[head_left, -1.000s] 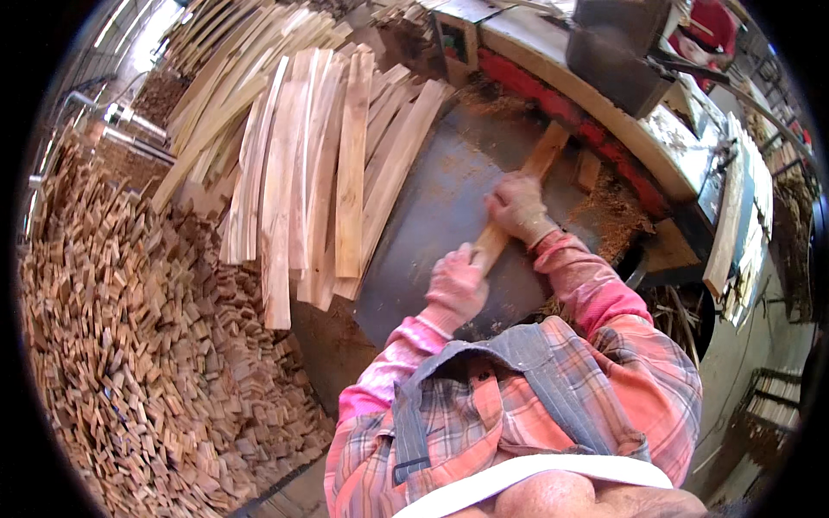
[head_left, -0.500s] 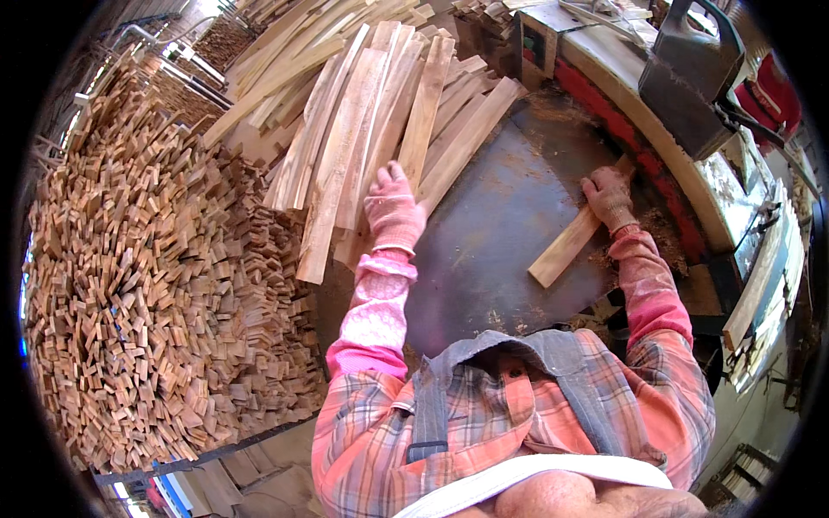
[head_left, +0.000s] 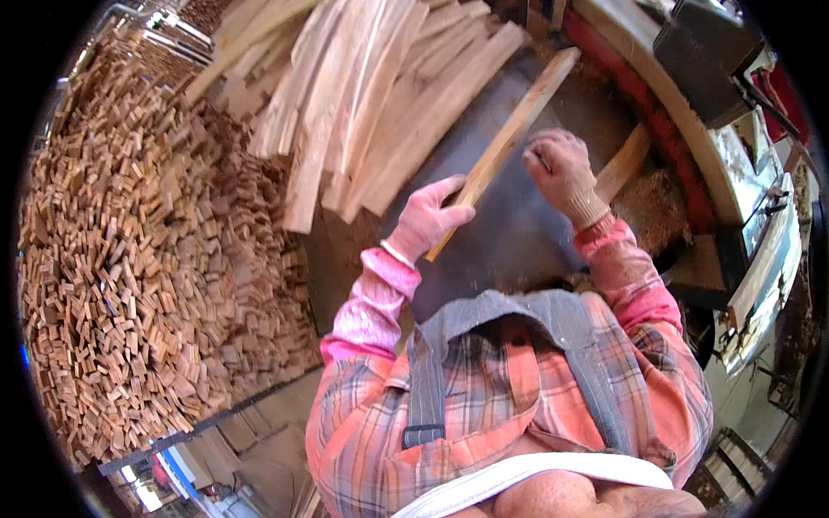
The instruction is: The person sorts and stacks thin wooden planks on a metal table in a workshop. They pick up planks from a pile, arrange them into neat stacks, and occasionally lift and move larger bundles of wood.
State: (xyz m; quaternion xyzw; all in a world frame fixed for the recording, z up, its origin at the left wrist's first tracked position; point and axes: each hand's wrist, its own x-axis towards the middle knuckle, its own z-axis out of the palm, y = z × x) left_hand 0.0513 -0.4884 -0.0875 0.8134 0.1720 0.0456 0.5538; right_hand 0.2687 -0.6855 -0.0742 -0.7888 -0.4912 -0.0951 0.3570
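A: Where is the long, narrow, yellowish-brown wooden strip (head_left: 509, 140)?

B: Over the dark, smooth metal table (head_left: 496, 259), in the pink-gloved left hand (head_left: 423, 220). The fingers there are closed around it close to its lower end.

A: How does its long axis run?

B: Slantwise, from just below the left hand up and to the right, with the far end pointing toward the red-sided edge (head_left: 682, 155) of the machine.

A: And the dusty-pink-gloved right hand (head_left: 566, 173)?

B: Just beside the strip, on its right, with a small gap between. Its fingers are loosely curled, and I can't tell whether they close on anything.

A: Which hand is nearer to which part?

B: The left has the lower end; the right is the nearer of the 2 to the strip's middle and far half, which lie to the left of its fingers and up.

A: Anything else close?

B: A flat brown wooden piece (head_left: 623, 166) lies just beyond the right hand, and a pile of long, pale wooden boards (head_left: 380, 95) is at the left.
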